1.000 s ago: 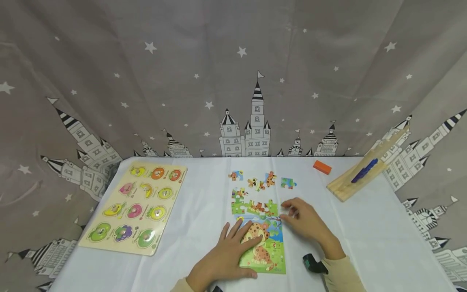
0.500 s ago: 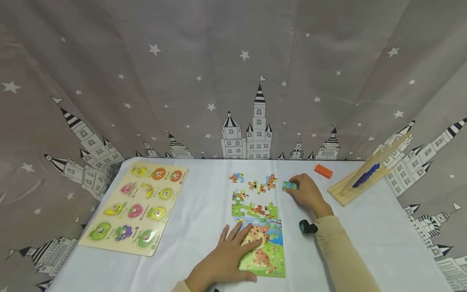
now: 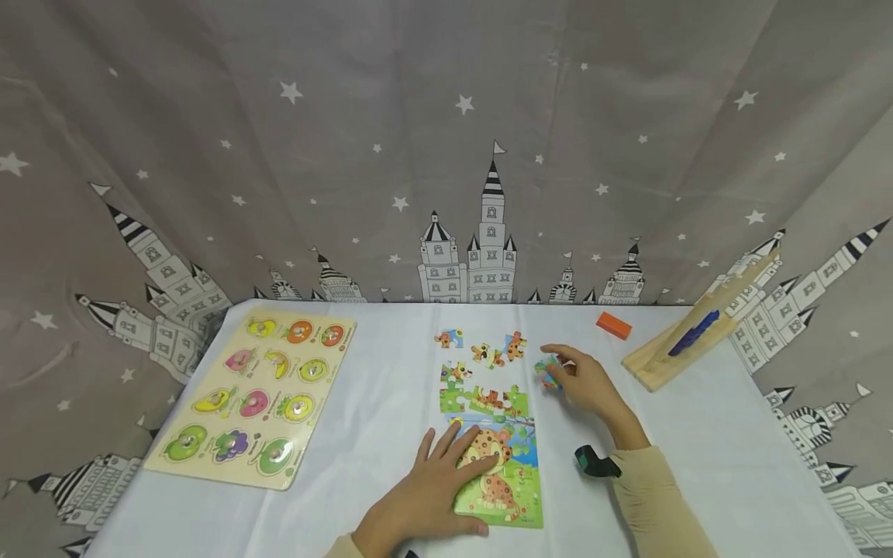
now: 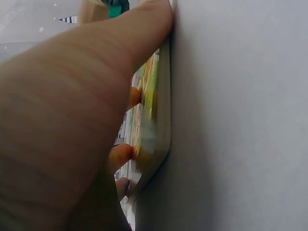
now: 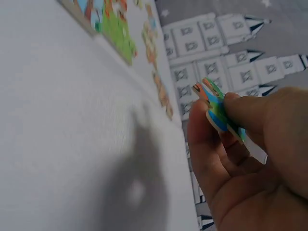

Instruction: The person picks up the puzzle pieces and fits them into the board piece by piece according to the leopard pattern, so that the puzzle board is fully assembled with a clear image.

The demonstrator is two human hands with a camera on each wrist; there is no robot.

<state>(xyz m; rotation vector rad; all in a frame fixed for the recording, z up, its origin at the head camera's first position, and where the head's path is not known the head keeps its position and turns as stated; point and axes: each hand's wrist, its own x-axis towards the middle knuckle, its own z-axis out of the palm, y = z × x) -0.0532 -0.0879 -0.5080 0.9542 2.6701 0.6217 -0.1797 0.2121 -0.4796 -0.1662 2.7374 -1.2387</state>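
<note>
My left hand [image 3: 434,490] lies spread on a picture card [image 3: 519,496] with a spotted leopard, its thumb along the near edge. In the left wrist view the fingertips touch the card's surface [image 4: 150,91]. Between thumb and fingers, my right hand [image 3: 589,390] pinches a blue-and-green jigsaw piece [image 5: 217,107], held above the table to the right of the puzzle. Joined pieces [image 3: 481,398] form a partial picture just beyond the card. Farther back lie loose pieces: one at the left [image 3: 449,339], one in the middle [image 3: 487,356] and one with orange spots [image 3: 515,346].
A wooden fruit peg puzzle [image 3: 261,399] stands at the left. At the back right are an orange block [image 3: 614,325] and a wooden stand [image 3: 687,349] with a blue mark. A grey castle-print curtain [image 3: 335,155] hangs behind the white table [image 3: 391,372].
My right hand has reached to the blue-and-green piece at the back right, picked it up and drawn it slightly toward me. The left hand has stayed on the card.
</note>
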